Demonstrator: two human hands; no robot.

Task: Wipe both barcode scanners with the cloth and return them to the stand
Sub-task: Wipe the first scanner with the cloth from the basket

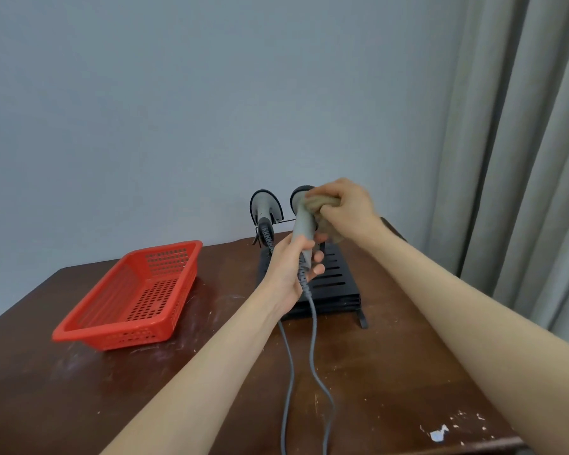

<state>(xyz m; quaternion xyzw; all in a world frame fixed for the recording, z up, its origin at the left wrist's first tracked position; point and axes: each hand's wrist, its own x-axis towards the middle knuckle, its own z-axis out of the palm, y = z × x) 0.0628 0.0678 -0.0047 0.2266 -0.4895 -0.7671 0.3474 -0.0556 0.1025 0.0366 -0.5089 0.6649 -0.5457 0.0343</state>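
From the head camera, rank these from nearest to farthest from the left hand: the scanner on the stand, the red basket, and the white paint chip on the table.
From the left hand:
1. Scanner on the stand, just above and slightly left, at the table's back.
2. Red basket, off to the left on the table.
3. White paint chip, far down on the right, near the table's front edge.

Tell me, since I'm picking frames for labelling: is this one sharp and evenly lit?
Head view: soft even light; the cloth in the right hand is slightly motion-blurred, the held scanner fairly sharp; wide-angle bowing bends the curtain at the edge.
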